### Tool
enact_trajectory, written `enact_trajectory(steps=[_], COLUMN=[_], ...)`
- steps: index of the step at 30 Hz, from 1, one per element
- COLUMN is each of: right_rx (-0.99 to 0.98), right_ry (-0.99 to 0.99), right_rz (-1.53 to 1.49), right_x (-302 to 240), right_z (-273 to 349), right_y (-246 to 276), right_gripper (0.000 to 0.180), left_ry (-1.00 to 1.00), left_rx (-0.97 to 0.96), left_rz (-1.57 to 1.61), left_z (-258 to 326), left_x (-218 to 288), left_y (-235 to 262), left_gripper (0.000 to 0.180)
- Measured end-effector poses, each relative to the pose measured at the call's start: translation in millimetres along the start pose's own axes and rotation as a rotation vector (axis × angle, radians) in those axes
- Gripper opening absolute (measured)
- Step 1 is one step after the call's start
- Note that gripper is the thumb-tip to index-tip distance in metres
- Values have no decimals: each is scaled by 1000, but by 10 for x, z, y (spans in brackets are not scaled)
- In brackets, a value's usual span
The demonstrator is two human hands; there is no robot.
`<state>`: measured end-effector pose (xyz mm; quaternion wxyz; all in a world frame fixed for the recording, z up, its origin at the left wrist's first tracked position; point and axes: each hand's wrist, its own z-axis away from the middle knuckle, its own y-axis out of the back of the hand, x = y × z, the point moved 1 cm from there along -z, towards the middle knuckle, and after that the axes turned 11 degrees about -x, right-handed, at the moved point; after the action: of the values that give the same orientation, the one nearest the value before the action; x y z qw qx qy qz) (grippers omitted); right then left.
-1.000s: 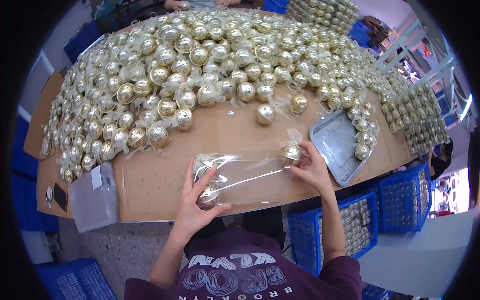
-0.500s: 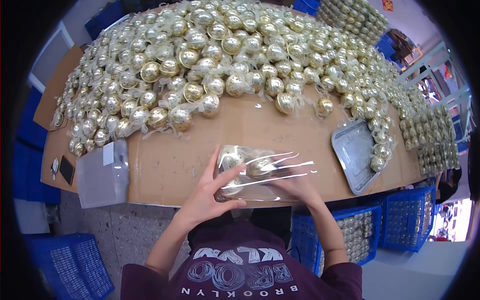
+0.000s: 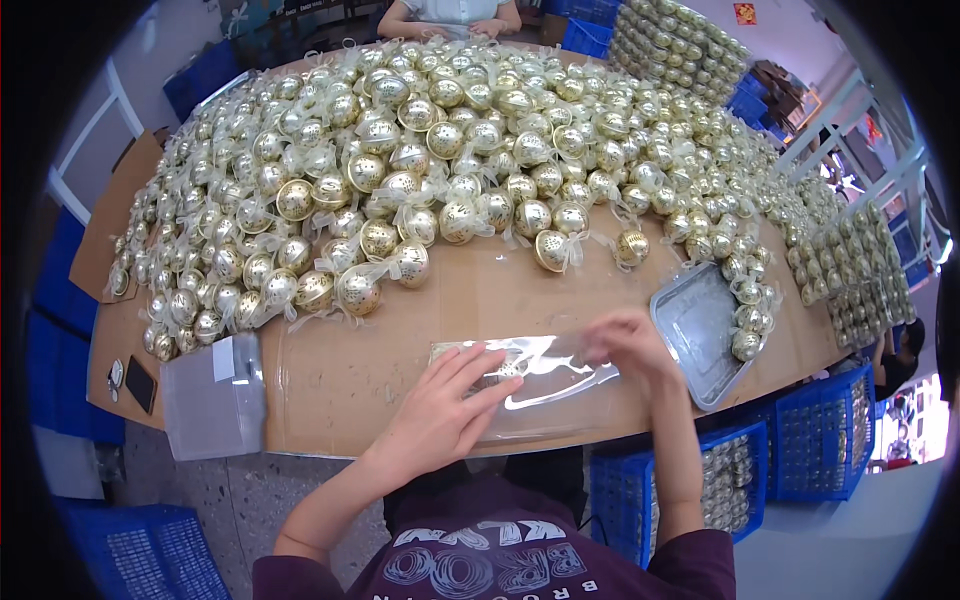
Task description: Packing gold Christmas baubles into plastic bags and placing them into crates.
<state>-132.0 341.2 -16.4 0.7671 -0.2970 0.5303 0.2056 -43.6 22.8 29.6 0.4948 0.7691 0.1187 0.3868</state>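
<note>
A clear plastic bag point(image 3: 553, 392) lies flat near the table's front edge, with gold ball ornaments inside its left part. My left hand point(image 3: 447, 410) rests on that part, fingers stretched out over the ornaments and partly covering them. At the bag's right end is my right hand point(image 3: 632, 343), its fingers bent and the tips smeared by motion. Whether those fingertips grip the plastic cannot be made out. Beyond both hands spreads a large heap of gold balls point(image 3: 465, 134) with pale ribbons.
Right of my hands sits a grey metal tray point(image 3: 690, 318), gold balls along its far side. A stack of clear plastic bags point(image 3: 212, 405) and a phone point(image 3: 138, 385) lie at left. Blue crates point(image 3: 820, 432) stand below the table. Across it sits another person point(image 3: 450, 15).
My right hand has come out from behind the plastic and moved right, to the bag's end. The bag now lies flat, and my left hand has flattened onto it. The view has tilted upward.
</note>
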Motion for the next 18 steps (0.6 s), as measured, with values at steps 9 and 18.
enact_trajectory(steps=[9,18], right_rx=[487,371], right_ry=[385,183], right_rz=[1015,971], right_x=[-259,-37], right_z=[-966,652], right_y=[182,-559], right_gripper=[57,48], left_ry=[43,11], left_rx=[27,135], left_rz=[-39,-4], left_z=[-249,-260], left_x=[82,-37], left_y=[2,-153], left_gripper=[18,19])
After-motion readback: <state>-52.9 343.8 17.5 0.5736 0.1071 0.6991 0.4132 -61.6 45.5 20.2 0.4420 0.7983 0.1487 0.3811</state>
